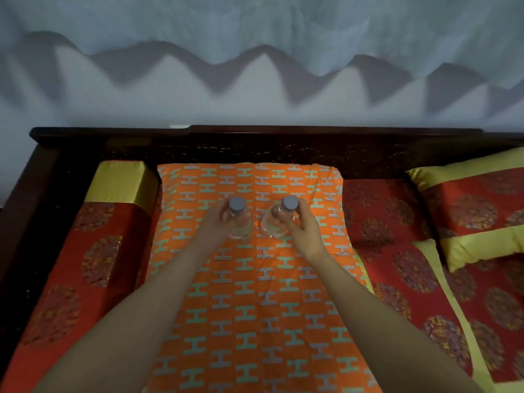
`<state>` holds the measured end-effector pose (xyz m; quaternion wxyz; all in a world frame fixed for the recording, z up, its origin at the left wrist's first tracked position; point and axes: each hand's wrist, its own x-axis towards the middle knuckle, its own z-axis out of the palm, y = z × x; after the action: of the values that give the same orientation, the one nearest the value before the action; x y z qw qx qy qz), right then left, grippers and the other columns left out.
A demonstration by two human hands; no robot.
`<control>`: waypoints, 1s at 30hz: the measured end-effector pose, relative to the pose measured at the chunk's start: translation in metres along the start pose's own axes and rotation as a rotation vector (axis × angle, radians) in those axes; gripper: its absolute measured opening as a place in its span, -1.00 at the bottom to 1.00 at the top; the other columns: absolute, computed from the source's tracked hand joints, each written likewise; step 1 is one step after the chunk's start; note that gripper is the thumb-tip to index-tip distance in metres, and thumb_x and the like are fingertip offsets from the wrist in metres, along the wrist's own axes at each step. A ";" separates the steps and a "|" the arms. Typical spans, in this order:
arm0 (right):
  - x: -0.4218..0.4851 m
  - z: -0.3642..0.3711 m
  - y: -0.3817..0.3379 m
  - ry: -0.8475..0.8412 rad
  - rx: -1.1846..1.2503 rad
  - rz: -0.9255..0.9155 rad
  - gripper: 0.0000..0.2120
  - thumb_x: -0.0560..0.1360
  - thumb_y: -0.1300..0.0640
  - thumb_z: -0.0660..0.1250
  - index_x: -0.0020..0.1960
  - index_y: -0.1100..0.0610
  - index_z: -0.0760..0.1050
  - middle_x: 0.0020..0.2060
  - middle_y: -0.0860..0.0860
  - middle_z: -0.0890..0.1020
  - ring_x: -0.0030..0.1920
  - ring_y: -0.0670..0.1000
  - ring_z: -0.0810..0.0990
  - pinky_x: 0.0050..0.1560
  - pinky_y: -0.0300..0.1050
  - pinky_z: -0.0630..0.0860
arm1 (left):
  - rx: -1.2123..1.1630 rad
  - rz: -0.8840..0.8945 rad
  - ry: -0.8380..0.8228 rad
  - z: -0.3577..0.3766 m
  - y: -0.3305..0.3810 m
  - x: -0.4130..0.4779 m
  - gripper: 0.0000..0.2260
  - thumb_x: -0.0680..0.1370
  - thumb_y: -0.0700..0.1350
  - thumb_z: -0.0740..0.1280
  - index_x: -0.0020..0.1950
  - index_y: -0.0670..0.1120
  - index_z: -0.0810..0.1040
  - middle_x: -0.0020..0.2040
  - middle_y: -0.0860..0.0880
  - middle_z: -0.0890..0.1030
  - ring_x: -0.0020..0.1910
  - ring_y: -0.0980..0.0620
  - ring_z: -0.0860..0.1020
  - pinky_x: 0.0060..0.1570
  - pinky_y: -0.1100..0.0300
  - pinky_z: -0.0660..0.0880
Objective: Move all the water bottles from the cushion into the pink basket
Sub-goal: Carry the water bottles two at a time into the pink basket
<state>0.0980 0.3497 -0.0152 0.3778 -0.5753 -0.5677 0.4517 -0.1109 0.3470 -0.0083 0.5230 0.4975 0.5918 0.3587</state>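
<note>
Two clear water bottles with grey caps stand on the orange patterned cushion (255,293). My left hand (217,222) is closed around the left bottle (238,214) below its cap. My right hand (300,222) grips the right bottle (279,219), which tilts slightly to the right. Both bottles are near the middle of the cushion's far half, close together. No pink basket is in view.
The cushion lies on a red seat cover (397,251) with round patterns. A yellow-and-red bolster (119,188) lies at the left, two yellow-edged pillows (476,208) at the right. A dark wooden backrest (255,146) runs behind, with a pale wall above.
</note>
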 end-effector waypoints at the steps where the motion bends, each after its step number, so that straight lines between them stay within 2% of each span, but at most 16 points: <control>1: -0.003 -0.004 -0.001 0.008 0.021 -0.005 -0.72 0.58 0.04 0.28 0.26 0.08 0.41 0.06 -0.14 0.58 0.11 -0.18 0.54 0.11 -0.21 0.48 | -0.004 0.010 -0.004 0.001 0.005 -0.004 -0.63 0.48 0.01 0.42 0.27 0.04 0.49 0.22 0.08 0.58 0.21 0.08 0.51 0.24 0.04 0.41; 3: -0.009 -0.012 -0.005 0.018 0.047 -0.014 -0.74 0.58 0.07 0.27 0.24 0.09 0.41 0.05 -0.14 0.57 0.06 -0.27 0.53 0.08 -0.28 0.47 | 0.006 0.028 -0.003 0.002 0.014 -0.014 -0.67 0.52 0.04 0.36 0.26 0.07 0.46 0.22 0.10 0.57 0.23 0.12 0.49 0.25 0.07 0.39; 6: -0.020 -0.023 -0.015 0.021 0.104 -0.031 -0.77 0.58 0.12 0.28 0.21 0.14 0.41 0.05 -0.06 0.58 0.07 -0.14 0.56 0.08 -0.21 0.52 | 0.037 0.049 0.025 0.005 0.030 -0.031 -0.67 0.54 0.13 0.30 0.28 0.14 0.43 0.22 0.20 0.54 0.19 0.33 0.46 0.12 0.27 0.39; 9: -0.032 -0.036 -0.030 0.005 0.121 -0.077 -0.82 0.56 0.12 0.29 0.14 0.13 0.43 0.02 0.01 0.62 0.04 -0.08 0.60 0.05 -0.23 0.51 | 0.044 0.077 0.058 0.005 0.046 -0.046 -0.76 0.50 0.20 0.30 0.16 0.33 0.43 0.12 0.34 0.56 0.10 0.47 0.46 0.02 0.36 0.37; 12: -0.046 -0.054 -0.047 0.023 0.129 -0.127 -0.88 0.57 0.15 0.29 0.11 0.10 0.46 -0.04 -0.01 0.65 -0.02 -0.10 0.63 0.01 -0.26 0.52 | 0.055 0.137 0.092 0.005 0.063 -0.059 -0.84 0.52 0.15 0.32 0.07 0.36 0.47 0.05 0.36 0.58 0.05 0.38 0.53 -0.02 0.31 0.40; 14: -0.059 -0.069 -0.060 0.085 0.135 -0.164 -0.90 0.58 0.14 0.28 0.09 0.05 0.47 -0.04 0.01 0.65 0.00 -0.05 0.63 0.03 -0.17 0.54 | 0.061 0.181 0.103 0.009 0.076 -0.068 -0.85 0.54 0.08 0.32 0.04 0.34 0.49 0.00 0.35 0.60 0.00 0.36 0.54 -0.05 0.31 0.41; 16: -0.073 -0.084 -0.071 0.157 0.139 -0.200 -0.91 0.58 0.11 0.28 0.08 -0.02 0.47 -0.05 -0.02 0.63 0.00 -0.04 0.62 0.03 -0.11 0.54 | 0.036 0.222 0.091 0.014 0.087 -0.077 -0.84 0.56 0.01 0.32 0.11 0.21 0.52 0.01 0.24 0.62 0.00 0.29 0.57 -0.01 0.26 0.43; 19: -0.099 -0.108 -0.082 0.266 0.142 -0.227 -0.92 0.58 0.09 0.29 0.06 0.05 0.46 -0.12 -0.07 0.60 -0.08 -0.08 0.57 -0.04 -0.06 0.51 | 0.016 0.285 0.042 0.024 0.106 -0.101 -0.80 0.57 -0.06 0.31 0.19 -0.04 0.52 0.05 0.05 0.61 0.01 0.17 0.57 0.01 0.25 0.47; 23: -0.149 -0.140 -0.086 0.374 0.107 -0.245 -0.93 0.57 0.11 0.29 -0.03 0.11 0.43 -0.20 0.00 0.54 -0.17 -0.07 0.51 -0.11 0.02 0.46 | 0.016 0.340 0.009 0.045 0.124 -0.146 -0.81 0.57 -0.17 0.30 0.16 -0.19 0.50 0.02 -0.15 0.59 -0.03 0.04 0.54 -0.06 0.28 0.47; 25: -0.186 -0.156 -0.084 0.434 0.085 -0.248 -0.92 0.57 0.11 0.29 -0.09 0.04 0.41 -0.25 -0.11 0.51 -0.22 -0.17 0.49 -0.15 -0.13 0.44 | 0.005 0.349 -0.012 0.061 0.129 -0.172 -0.81 0.57 -0.18 0.31 0.15 -0.20 0.50 0.02 -0.16 0.60 -0.03 0.02 0.54 -0.01 0.19 0.46; 27: -0.224 -0.172 -0.081 0.486 0.062 -0.249 -0.92 0.58 0.13 0.28 -0.09 0.05 0.40 -0.26 -0.15 0.51 -0.23 -0.25 0.50 -0.14 -0.25 0.44 | -0.015 0.360 -0.047 0.080 0.133 -0.195 -0.82 0.56 -0.17 0.32 0.14 -0.17 0.51 0.03 -0.13 0.60 -0.01 0.02 0.54 0.05 0.14 0.45; 30: -0.291 -0.206 -0.072 0.553 0.027 -0.229 -0.90 0.58 0.14 0.28 -0.08 0.13 0.40 -0.26 -0.11 0.50 -0.20 -0.15 0.49 -0.11 -0.14 0.44 | -0.048 0.379 -0.107 0.122 0.140 -0.231 -0.85 0.56 -0.18 0.32 0.13 -0.08 0.50 0.02 -0.09 0.60 -0.01 0.03 0.55 0.02 0.24 0.45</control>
<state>0.2858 0.0811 0.1428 0.5744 -0.6035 -0.4983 0.2397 0.0285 0.1474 0.1605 0.4884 0.6057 0.4504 0.4379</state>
